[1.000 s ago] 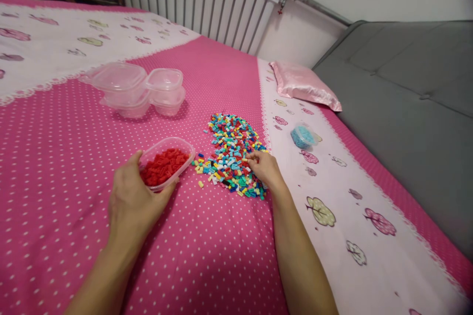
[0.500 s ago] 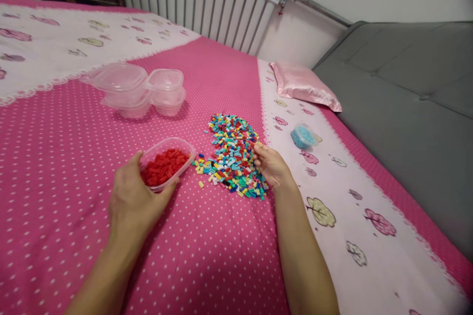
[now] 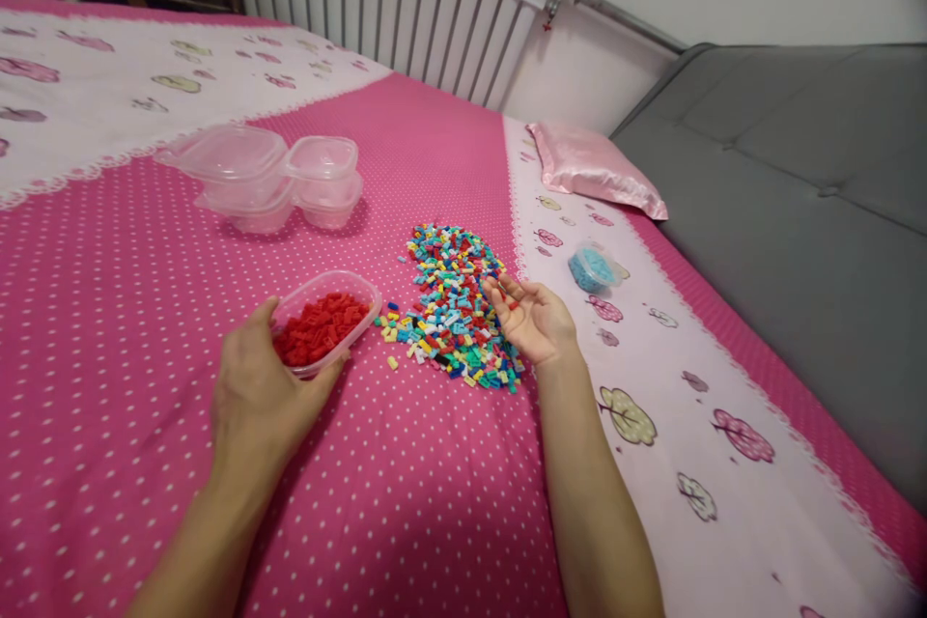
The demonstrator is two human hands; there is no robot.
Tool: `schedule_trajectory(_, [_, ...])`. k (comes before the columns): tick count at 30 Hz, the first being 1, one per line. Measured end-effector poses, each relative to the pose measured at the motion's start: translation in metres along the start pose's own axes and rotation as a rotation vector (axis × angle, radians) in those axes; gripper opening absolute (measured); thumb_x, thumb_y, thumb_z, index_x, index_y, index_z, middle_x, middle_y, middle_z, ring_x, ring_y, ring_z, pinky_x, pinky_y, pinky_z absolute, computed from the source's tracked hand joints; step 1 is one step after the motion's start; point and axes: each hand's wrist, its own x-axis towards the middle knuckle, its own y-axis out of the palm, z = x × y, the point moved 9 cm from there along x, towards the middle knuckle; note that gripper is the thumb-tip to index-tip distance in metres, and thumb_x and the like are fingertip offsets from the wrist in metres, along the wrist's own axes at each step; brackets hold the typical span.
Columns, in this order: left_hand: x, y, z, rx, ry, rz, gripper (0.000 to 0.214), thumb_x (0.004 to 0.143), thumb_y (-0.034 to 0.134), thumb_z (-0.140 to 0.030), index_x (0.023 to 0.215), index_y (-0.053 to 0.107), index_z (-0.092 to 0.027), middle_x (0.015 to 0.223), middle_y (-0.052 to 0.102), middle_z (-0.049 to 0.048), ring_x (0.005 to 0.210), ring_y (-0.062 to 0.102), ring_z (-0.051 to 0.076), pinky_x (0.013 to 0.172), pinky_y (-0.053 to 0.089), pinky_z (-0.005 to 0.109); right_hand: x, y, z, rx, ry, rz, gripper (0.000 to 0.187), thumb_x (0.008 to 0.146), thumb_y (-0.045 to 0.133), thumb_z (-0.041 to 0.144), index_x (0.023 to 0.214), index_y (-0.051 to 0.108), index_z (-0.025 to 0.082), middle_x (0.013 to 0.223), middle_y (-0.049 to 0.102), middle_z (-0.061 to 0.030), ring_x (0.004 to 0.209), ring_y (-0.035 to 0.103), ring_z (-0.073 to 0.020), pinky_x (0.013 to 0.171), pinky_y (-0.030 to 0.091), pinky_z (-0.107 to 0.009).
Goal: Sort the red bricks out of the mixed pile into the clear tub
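Observation:
My left hand (image 3: pixel 265 386) is wrapped round the near left side of a clear plastic container (image 3: pixel 368 321), which rests slightly tilted on the bed. Red toy bricks (image 3: pixel 319 328) fill much of it. At the right edge of a mixed pile of small coloured toy bricks (image 3: pixel 453 319), my right hand (image 3: pixel 532 319) is turned palm up with its fingers curled. Small red bricks (image 3: pixel 513 303) show in its fingers; how many is hard to make out.
Stacked clear containers with lids (image 3: pixel 253 179) stand at the far left on the pink dotted bedspread (image 3: pixel 406 502). To the right sits a small tub of blue bricks (image 3: pixel 594 267). Beyond are a pink pillow (image 3: pixel 594 169), a grey headboard (image 3: pixel 797 212) and a radiator (image 3: pixel 406 10).
My right hand has rolled from a pinch over the pile's edge to palm up, showing red bricks in its fingers. My left hand and the container stay put.

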Motion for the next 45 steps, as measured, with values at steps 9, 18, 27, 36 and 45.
schedule_trajectory(9, [0.0, 0.0, 0.001, 0.006, -0.004, 0.004, 0.093, 0.064, 0.061, -0.06, 0.137, 0.041, -0.006, 0.121, 0.058, 0.0229, 0.111, 0.055, 0.041, 0.092, 0.048, 0.054, 0.0, -0.002, 0.004, -0.047, -0.065, -0.064, 0.013, 0.083, 0.05, 0.019, 0.076, 0.061, 0.016, 0.069, 0.066, -0.0017, 0.067, 0.064, -0.0094, 0.066, 0.056, -0.016])
schedule_trajectory(18, [0.0, 0.0, -0.001, -0.004, 0.017, -0.007, 0.092, 0.065, 0.06, -0.061, 0.137, 0.041, -0.006, 0.122, 0.057, 0.0233, 0.112, 0.054, 0.041, 0.093, 0.048, 0.054, -0.003, -0.001, 0.011, -0.477, -0.222, -0.035, 0.017, 0.067, 0.071, 0.03, 0.074, 0.064, 0.016, 0.046, 0.035, 0.0111, 0.038, 0.021, -0.0022, 0.034, 0.015, -0.014])
schedule_trajectory(27, [0.001, 0.0, 0.0, 0.002, 0.009, 0.003, 0.094, 0.064, 0.062, -0.059, 0.136, 0.041, -0.004, 0.121, 0.058, 0.0244, 0.11, 0.055, 0.042, 0.094, 0.048, 0.053, -0.004, 0.024, 0.001, -1.444, -0.485, 0.051, 0.03, 0.076, 0.053, 0.024, 0.098, 0.074, 0.022, 0.045, 0.038, 0.0073, 0.046, 0.035, -0.0099, 0.051, 0.027, -0.023])
schedule_trajectory(36, [0.001, 0.0, 0.0, 0.004, 0.003, 0.002, 0.093, 0.065, 0.062, -0.059, 0.137, 0.041, -0.004, 0.123, 0.057, 0.024, 0.113, 0.054, 0.041, 0.094, 0.048, 0.054, -0.015, 0.039, -0.001, -1.785, -0.542, -0.009, 0.032, 0.08, 0.054, 0.024, 0.107, 0.071, 0.029, 0.061, 0.06, 0.0035, 0.061, 0.054, -0.0144, 0.064, 0.039, -0.025])
schedule_trajectory(45, [0.001, 0.001, 0.002, 0.016, 0.006, -0.009, 0.094, 0.064, 0.062, -0.061, 0.137, 0.04, -0.007, 0.121, 0.058, 0.0227, 0.112, 0.055, 0.041, 0.092, 0.049, 0.054, -0.015, 0.038, 0.004, -1.877, -0.58, -0.192, 0.028, 0.081, 0.057, 0.032, 0.106, 0.07, 0.03, 0.079, 0.071, -0.0004, 0.082, 0.065, -0.0206, 0.071, 0.045, -0.029])
